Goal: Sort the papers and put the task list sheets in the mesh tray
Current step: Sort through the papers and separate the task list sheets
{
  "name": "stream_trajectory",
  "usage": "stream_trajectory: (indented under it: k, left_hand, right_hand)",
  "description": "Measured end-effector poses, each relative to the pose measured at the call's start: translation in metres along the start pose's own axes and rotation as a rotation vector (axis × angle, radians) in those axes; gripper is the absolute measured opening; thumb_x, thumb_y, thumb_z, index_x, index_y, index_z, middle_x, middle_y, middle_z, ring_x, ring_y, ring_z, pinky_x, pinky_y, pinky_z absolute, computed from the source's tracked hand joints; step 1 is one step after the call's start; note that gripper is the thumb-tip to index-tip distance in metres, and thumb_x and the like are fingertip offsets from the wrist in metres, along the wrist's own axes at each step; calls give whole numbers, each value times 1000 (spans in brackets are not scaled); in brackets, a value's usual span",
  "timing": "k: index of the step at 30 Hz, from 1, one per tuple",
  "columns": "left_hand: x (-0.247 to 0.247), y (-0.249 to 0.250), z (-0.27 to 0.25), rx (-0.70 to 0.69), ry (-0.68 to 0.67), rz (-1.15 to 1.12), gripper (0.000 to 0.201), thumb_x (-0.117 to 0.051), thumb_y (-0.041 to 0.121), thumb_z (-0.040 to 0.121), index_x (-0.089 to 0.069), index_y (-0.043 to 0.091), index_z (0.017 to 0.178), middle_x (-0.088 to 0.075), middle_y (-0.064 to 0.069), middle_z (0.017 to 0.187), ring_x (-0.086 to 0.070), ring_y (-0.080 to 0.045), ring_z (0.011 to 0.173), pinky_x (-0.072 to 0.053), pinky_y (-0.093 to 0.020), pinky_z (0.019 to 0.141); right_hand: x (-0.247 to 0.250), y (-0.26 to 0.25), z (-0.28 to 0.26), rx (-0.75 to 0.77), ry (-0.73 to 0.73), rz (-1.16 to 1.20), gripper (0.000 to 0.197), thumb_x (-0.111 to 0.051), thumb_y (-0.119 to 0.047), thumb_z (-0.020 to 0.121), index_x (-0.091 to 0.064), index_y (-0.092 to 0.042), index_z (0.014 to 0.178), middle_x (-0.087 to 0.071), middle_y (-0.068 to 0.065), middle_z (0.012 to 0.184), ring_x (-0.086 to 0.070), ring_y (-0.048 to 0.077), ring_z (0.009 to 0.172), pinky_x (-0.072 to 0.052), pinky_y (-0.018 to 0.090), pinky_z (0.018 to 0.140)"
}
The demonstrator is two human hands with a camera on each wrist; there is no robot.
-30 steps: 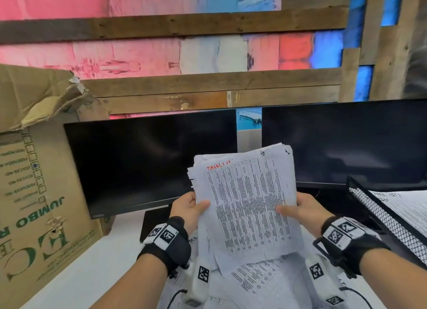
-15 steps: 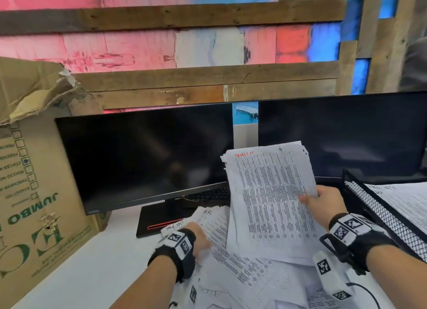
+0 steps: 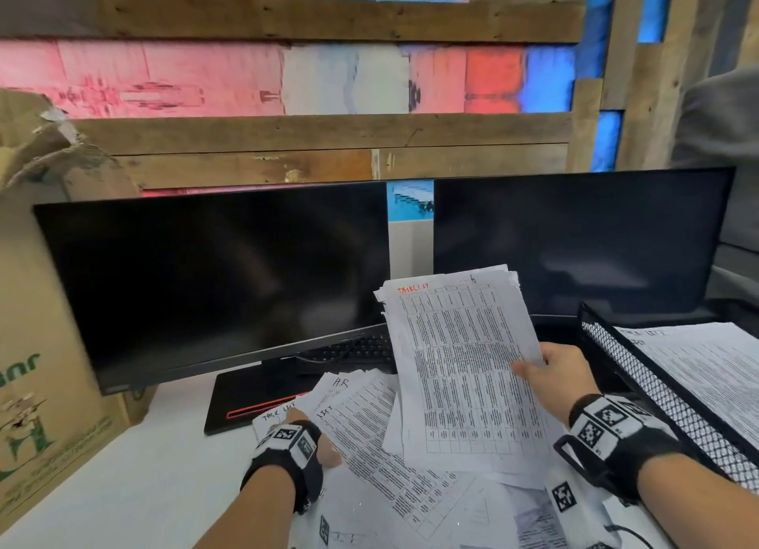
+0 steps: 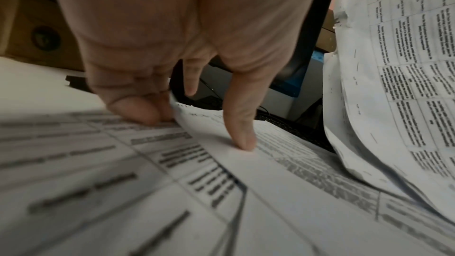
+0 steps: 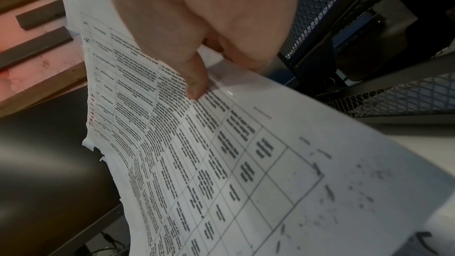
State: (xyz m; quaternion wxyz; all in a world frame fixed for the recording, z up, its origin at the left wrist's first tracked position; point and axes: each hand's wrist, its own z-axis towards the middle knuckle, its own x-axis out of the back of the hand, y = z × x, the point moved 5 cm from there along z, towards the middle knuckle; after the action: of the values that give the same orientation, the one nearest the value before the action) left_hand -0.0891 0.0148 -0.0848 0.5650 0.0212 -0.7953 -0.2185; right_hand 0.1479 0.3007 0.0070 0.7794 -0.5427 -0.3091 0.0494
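Nearest in, the left hand (image 3: pixel 306 433) is down on the loose papers (image 3: pixel 369 446) spread over the counter (image 3: pixel 143 466), and the left wrist view shows its grip: fingertips (image 4: pixel 242 139) pressing on a sheet while the thumb and curled fingers nip the edge of a page that is lifting, so that hand is clamped on a page from the heap. One sheet just beyond it is headed "HR", another looks like a task list heading, so the sorting is not done. A step further out, the right hand (image 3: pixel 552 374) holds the task list sheets (image 3: pixel 464 359) up off the counter, thumb on the front face, fingers behind, gripping the bundle at its right edge; red lettering heads the top page. The bundle stands nearly upright, long axis running up and away, bottom edge brushing the heap. Here is what matters: the mesh tray (image 3: pixel 640 368) sits just to the right of that gripping hand, its near rim close beside the wrist, paper already lying inside. So the right hand is the nearer one by far, and I would judge the move to be a swing rightward, tipping the sheets flat over the rim. Behind it all stand two dark monitors (image 3: pixel 213 285).
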Motion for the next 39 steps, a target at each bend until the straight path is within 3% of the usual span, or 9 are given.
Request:
stream_trajectory:
  k: [3, 6, 9, 13, 20, 25, 31, 36, 39]
  left_hand:
    - [24, 4, -14, 18, 140, -128, 50, -74, 27, 74, -46, 9, 112, -58, -9, 122, -58, -25, 110, -47, -31, 89]
    - [42, 10, -12, -47, 212, -421, 36, -70, 9, 80, -58, 10, 114, -64, -9, 112, -61, -25, 101, -48, -29, 84]
    - [66, 16, -11, -154, 264, -632, 13, -64, 6, 86, -68, 10, 97, -70, -4, 93, -65, -22, 86, -53, -32, 83]
    - [105, 31, -24, -258, 343, -853, 9, -55, 10, 92, -64, 11, 93, -69, -10, 98, -65, -27, 89, -53, -36, 84]
    - [133, 60, -63, -427, 262, -1103, 12, -58, 16, 88, -69, 19, 91, -74, -6, 91, -70, -30, 88, -56, -53, 81]
    - [132, 84, -87, -515, 172, -1145, 19, -66, 32, 86, -68, 15, 92, -73, -10, 92, -69, -34, 90, -56, -53, 80]
    - [118, 93, -92, -505, 64, -1201, 29, -60, 31, 91, -65, 4, 101, -70, -19, 101, -64, -44, 101, -51, -59, 86]
    - [104, 98, -96, -380, -60, -1247, 35, -48, 42, 96, -68, 14, 100, -73, -9, 98, -69, -27, 92, -56, -41, 77]
    - [101, 98, -96, -452, -58, -1131, 20, -49, 29, 97, -65, 16, 101, -71, -10, 105, -68, -26, 95, -56, -39, 78]
  right_hand:
    - [-4, -3, -3, 15, -29, 19, 15, -67, -9, 86, -72, -20, 96, -72, -3, 87, -68, 15, 81, -55, 32, 73]
    - [-5, -7, -5, 27, -46, 63, 15, -66, -9, 87, -71, -18, 98, -71, -5, 87, -67, 14, 82, -56, 34, 75]
    - [-4, -15, -6, 37, -41, 138, 13, -68, -7, 86, -71, -15, 95, -68, -8, 83, -66, 11, 82, -55, 35, 79]
    - [-4, -29, -9, 61, -114, 194, 13, -69, -5, 84, -71, -16, 90, -70, -7, 84, -66, 8, 80, -50, 23, 67]
    - [-2, -48, -19, 118, -181, 318, 18, -69, -1, 82, -70, -18, 86, -70, -4, 87, -66, 9, 84, -48, 21, 68]
    - [6, -55, -21, 141, -141, 361, 17, -70, -1, 81, -70, -18, 85, -71, -3, 86, -67, 12, 83, -50, 23, 69]
    - [8, -48, -22, 112, -186, 339, 17, -71, 0, 80, -71, -16, 85, -72, -1, 87, -68, 12, 84, -49, 22, 69]
    - [7, -34, -22, 72, -174, 306, 15, -70, -4, 81, -70, -17, 88, -73, -1, 90, -68, 14, 88, -51, 26, 72]
    - [6, -33, -22, 72, -176, 307, 16, -70, -4, 82, -70, -19, 88, -73, -1, 91, -67, 14, 89, -52, 31, 80]
